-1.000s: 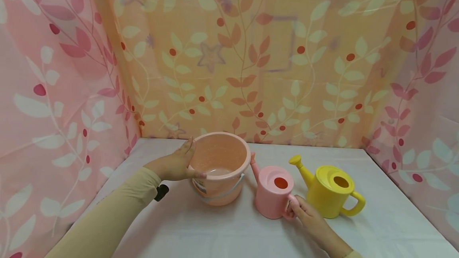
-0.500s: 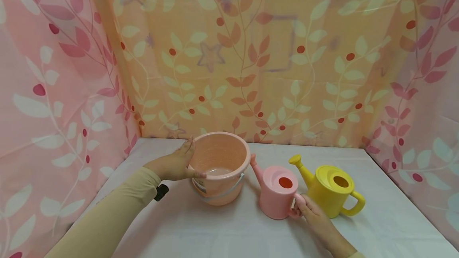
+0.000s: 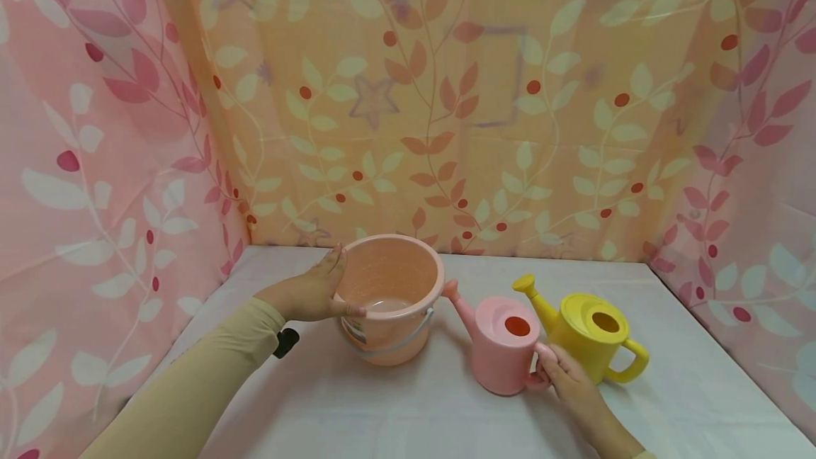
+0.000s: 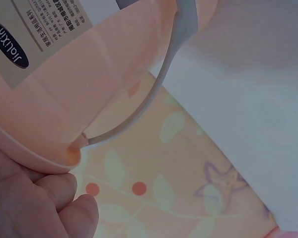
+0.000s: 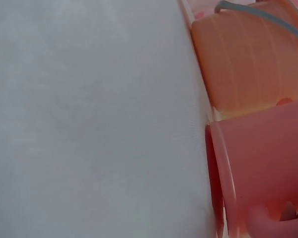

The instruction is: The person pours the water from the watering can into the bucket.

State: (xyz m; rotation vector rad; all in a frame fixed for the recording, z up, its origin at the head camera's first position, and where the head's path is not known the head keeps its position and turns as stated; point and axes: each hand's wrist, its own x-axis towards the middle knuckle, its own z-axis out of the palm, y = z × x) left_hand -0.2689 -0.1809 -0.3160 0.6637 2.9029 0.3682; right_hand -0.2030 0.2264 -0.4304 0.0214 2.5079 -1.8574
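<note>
Hanging behind the table is a big yellow cloth [image 3: 446,126] with leaves and red dots, and pink cloths [image 3: 115,232] hang at both sides. The table [image 3: 344,416] has a smooth white cover.

Left of the middle, toward the far edge, stands a round peach plastic bucket [image 3: 390,271]. It has a thick rim and faint stripes down its side, and its pale bottom shows inside. A bright yellow plastic watering can [image 3: 589,335] stands toward the right edge, with a round hole on top.

Between them is a light pink plastic watering can [image 3: 503,360], smooth and round. Its inside looks red through the hole. Its spout [image 3: 462,305] points up at the bucket's rim; I cannot tell if they touch.

The left hand [image 3: 306,296] is spread wide on the bucket's rim, thumb along the front. The right hand [image 3: 571,377] has its fingers bent round the pink can's loop handle.

The bucket has a thin grey handle [image 4: 160,82] and a paper label [image 4: 39,34] reading "JiaLiXin".
</note>
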